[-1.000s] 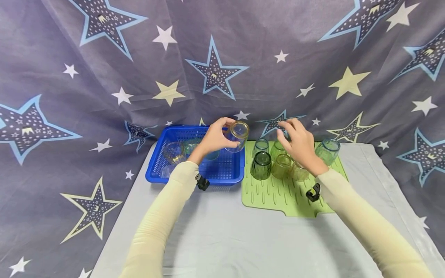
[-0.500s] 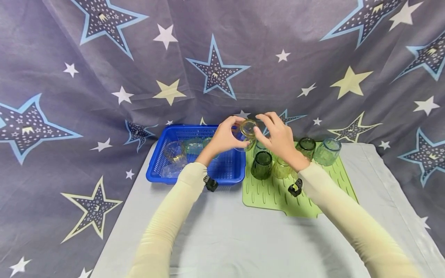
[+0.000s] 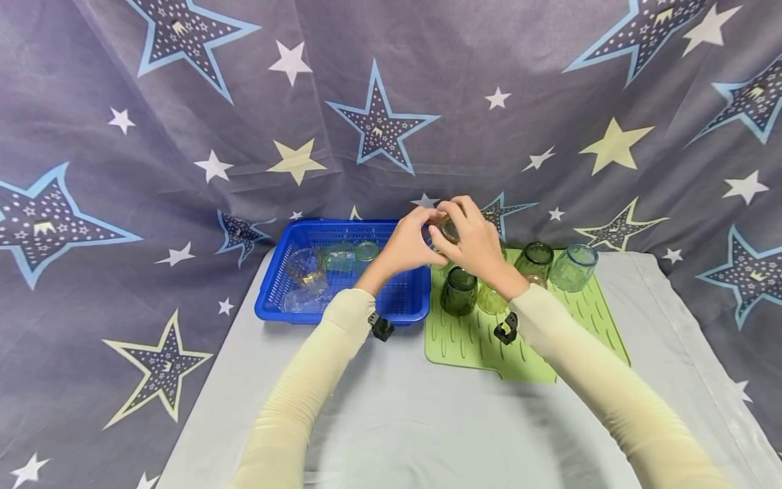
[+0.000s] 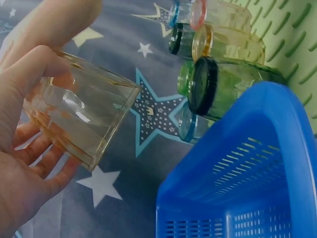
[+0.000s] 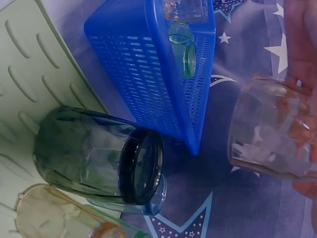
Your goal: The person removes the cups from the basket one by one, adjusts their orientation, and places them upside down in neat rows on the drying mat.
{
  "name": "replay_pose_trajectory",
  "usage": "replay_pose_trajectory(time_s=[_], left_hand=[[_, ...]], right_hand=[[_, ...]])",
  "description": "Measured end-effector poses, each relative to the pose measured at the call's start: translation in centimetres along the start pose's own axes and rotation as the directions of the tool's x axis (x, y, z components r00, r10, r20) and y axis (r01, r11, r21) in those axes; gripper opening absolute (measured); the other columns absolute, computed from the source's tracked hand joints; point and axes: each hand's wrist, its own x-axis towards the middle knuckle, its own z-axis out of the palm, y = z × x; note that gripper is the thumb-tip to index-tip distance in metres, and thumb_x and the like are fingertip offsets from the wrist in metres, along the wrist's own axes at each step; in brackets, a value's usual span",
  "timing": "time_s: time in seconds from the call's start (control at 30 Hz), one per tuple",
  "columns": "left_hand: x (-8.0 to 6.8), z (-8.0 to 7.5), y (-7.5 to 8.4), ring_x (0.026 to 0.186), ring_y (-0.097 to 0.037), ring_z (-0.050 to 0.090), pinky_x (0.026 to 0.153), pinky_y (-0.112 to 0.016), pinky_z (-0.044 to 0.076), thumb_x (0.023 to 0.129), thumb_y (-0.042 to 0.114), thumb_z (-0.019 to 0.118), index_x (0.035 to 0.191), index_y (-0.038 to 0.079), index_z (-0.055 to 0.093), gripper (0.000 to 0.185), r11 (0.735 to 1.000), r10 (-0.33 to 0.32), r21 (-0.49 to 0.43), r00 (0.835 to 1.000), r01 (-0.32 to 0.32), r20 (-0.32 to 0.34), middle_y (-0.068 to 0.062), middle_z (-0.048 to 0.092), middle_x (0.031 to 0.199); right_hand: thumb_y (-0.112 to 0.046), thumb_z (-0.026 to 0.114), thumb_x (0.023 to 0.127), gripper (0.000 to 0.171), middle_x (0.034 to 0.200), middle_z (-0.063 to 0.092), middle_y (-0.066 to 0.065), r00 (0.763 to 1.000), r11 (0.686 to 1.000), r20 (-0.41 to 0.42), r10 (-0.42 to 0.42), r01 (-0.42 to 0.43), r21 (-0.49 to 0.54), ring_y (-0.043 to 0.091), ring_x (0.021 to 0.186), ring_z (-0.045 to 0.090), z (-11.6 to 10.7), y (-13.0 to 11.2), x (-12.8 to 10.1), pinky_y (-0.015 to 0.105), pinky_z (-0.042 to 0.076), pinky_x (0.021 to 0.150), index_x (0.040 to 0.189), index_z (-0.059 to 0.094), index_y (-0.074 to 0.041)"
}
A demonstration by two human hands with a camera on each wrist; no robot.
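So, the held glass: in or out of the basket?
Out. In the left wrist view, curtain shows between the glass and the blue basket.

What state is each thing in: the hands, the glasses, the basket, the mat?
Pale amber glass: lifted, mouth down.
Left hand: curled round that glass.
Right hand: curled round it too.
Blue basket: upright, holding several glasses.
Green mat: lying flat.
Front dark-green glass: upside down.
Blue-tinted glass: upside down.

bright head view, softly shadowed table [image 3: 415, 414], dimmer wrist views (glinting glass [image 4: 86, 111])
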Motion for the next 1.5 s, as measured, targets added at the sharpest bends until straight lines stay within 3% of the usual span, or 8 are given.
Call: replay_pose_trajectory(time_s=[0.2,0.47,0.87,1.07,1.33,1.5], left_hand=[[-0.1,0.0,0.3,0.1,-0.021,0.056,0.087,-0.035,0.051,0.071,0.015,0.085,0.132,0.011,0.063,0.065,1.0,-0.02,0.008,1.0,0.02,0.006,-0.005,0.061,0.115],[-0.2,-0.1,0.4,0.106,-0.027,0.057,0.09,-0.035,0.052,0.074,0.017,0.084,0.138,0.011,0.059,0.07,0.999,-0.032,-0.007,0.998,0.032,0.048,-0.006,0.059,0.119],[-0.8,0.2,-0.2,0.108,-0.03,0.061,0.092,-0.037,0.055,0.078,0.022,0.085,0.138,0.009,0.058,0.067,0.998,-0.065,-0.02,0.993,0.067,0.096,-0.007,0.06,0.12],[-0.6,0.0,-0.2,0.113,-0.027,0.061,0.094,-0.036,0.054,0.079,0.023,0.084,0.14,0.009,0.057,0.068,0.998,-0.066,-0.009,0.99,0.068,0.126,-0.008,0.06,0.125],[-0.5,-0.5,-0.4,0.105,-0.028,0.059,0.086,-0.034,0.052,0.081,0.025,0.085,0.141,0.011,0.057,0.068,0.998,-0.056,-0.022,0.989,0.059,0.135,-0.007,0.062,0.122],[-0.4,-0.9,-0.5,0.105,-0.026,0.06,0.089,-0.035,0.053,0.082,0.026,0.085,0.14,0.011,0.058,0.065,0.998,-0.04,-0.031,0.987,0.045,0.158,-0.007,0.062,0.123]], right_hand=[[-0.031,0.061,0.096,0.03,0.108,0.059,0.018,1.0,1.0,0.007,-0.021,0.021,-0.002,0.026,0.072,0.052,0.1,0.0,-0.3,0.031,0.036,0.044,0.113,0.069,-0.009],[-0.028,0.061,0.096,0.024,0.102,0.059,0.018,0.999,0.999,-0.006,-0.052,0.051,-0.014,0.025,0.071,0.05,0.2,0.2,-0.4,0.032,0.036,0.044,0.108,0.07,-0.009],[-0.023,0.061,0.096,0.021,0.095,0.062,0.015,0.996,0.997,-0.028,-0.08,0.08,0.005,0.022,0.06,0.052,0.7,0.3,-1.3,0.033,0.041,0.046,0.102,0.073,-0.007],[-0.021,0.063,0.093,0.019,0.091,0.061,0.016,0.994,0.995,-0.05,-0.099,0.1,0.002,0.021,0.055,0.048,0.7,0.5,-1.3,0.032,0.038,0.044,0.1,0.073,-0.005],[-0.025,0.07,0.093,0.021,0.093,0.062,0.014,0.997,0.997,-0.009,-0.081,0.081,0.001,0.021,0.057,0.05,0.4,0.2,-0.7,0.031,0.039,0.045,0.099,0.072,-0.004],[-0.024,0.07,0.092,0.021,0.092,0.061,0.013,0.998,0.997,0.003,-0.064,0.064,0.031,0.02,0.059,0.05,0.3,0.1,-0.5,0.031,0.038,0.045,0.098,0.071,-0.004]])
